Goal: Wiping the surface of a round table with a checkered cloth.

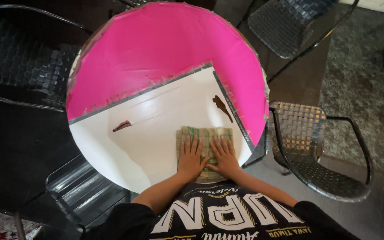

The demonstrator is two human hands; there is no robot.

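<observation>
— Checked green-and-tan cloth (205, 144), folded flat, at about 6 o'clock on the round table (112, 151), close to the near edge. Where do the hands sit on it?

— Both on top, palms down. Left hand (190, 156) covers the cloth's left half, right hand (223, 156) the right half; thumbs nearly meet at the middle. Fingers spread and pressed flat, nothing pinched or clasped.

— Which way does the cloth run?

— Long axis roughly 9 to 3 o'clock, across the body. Fingertips point toward 12, and a strip of cloth shows beyond them. Neither hand is nearer; they share it evenly.

— Its look?

— Soft woven fabric, plaid lines, faded, edges a little uneven. Lies snug against the white surface.

— Around it?

— Pink sheet (165, 53) covers the far part of the tabletop from 9 through 12 to 3 o'clock, with a torn taped border. Two brown scraps: one (122, 126) toward 10 o'clock of the cloth, one (222, 108) toward 1. A woven metal chair (307, 146) stands at 3 o'clock.
</observation>
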